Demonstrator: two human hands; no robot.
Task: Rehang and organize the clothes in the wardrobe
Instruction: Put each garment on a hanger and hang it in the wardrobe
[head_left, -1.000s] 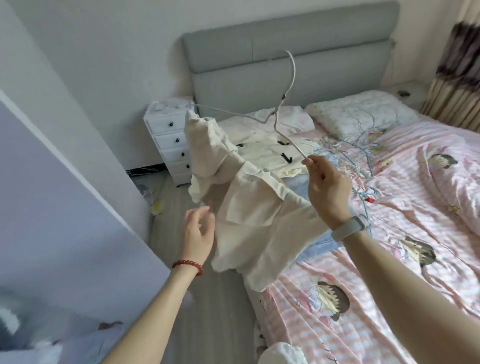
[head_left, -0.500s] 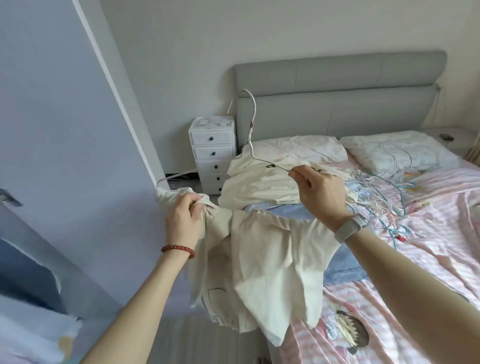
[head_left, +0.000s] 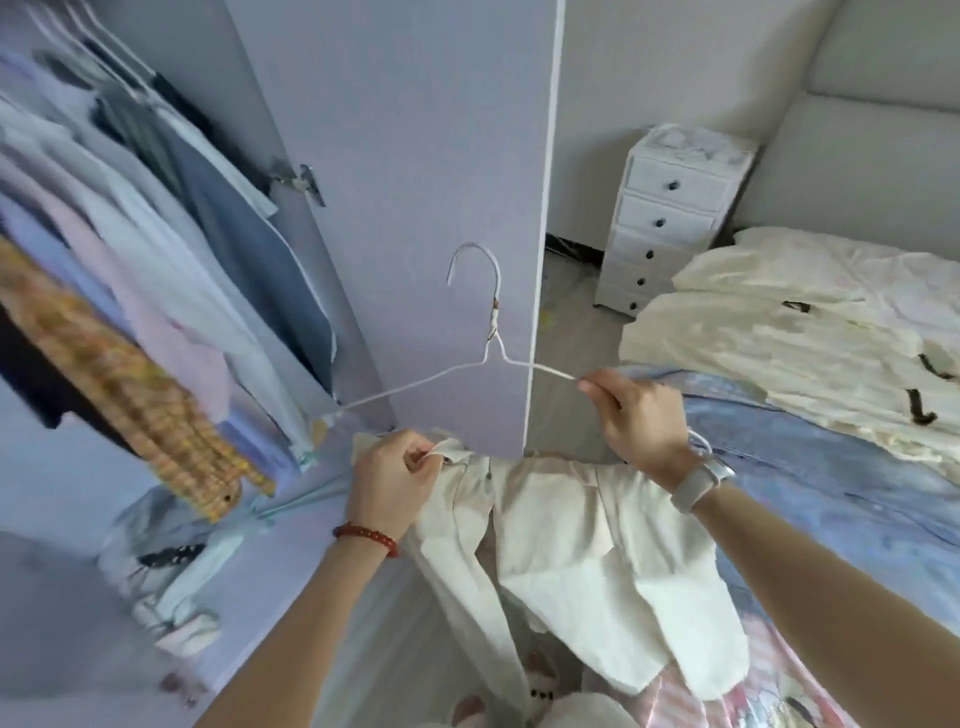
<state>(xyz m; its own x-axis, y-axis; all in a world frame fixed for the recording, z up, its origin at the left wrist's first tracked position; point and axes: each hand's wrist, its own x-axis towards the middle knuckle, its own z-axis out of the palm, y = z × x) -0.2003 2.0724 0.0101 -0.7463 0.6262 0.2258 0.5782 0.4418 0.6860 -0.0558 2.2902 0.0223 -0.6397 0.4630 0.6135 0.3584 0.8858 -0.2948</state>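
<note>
Hanger (head_left: 488, 358), white wire, held upright at frame centre in front of the lilac wardrobe door (head_left: 415, 182). Its hook opens toward 9 o'clock and stands at 12 o'clock above the twisted neck; its long axis, shoulder to shoulder, runs from 8 o'clock to 3 o'clock, the left shoulder tip sitting lower than the right.

Right hand (head_left: 641, 421), at 3 o'clock of the hanger, closed around the right shoulder wire, thumb and forefinger pinching it near the end; a pale watch (head_left: 701, 483) sits on the wrist.

Left hand (head_left: 392, 480), at 6 o'clock of the hanger, fingers curled and pinching an edge of the cream garment (head_left: 571, 551); a red bead bracelet (head_left: 366, 538) circles the wrist. The garment hangs below both hands toward 6 o'clock, crumpled, its folds spreading to the lower right; whether the lower bar of the hanger passes through it cannot be told.

Hanging clothes (head_left: 171, 270) fill the open wardrobe at 9 to 10 o'clock, blurred, with a yellow checked piece (head_left: 135, 395) lowest among them. White drawer unit (head_left: 670, 218) stands at 2 o'clock beside the bed (head_left: 852, 483), on which another cream garment (head_left: 810, 358) with dark fastenings lies spread over blue fabric.
</note>
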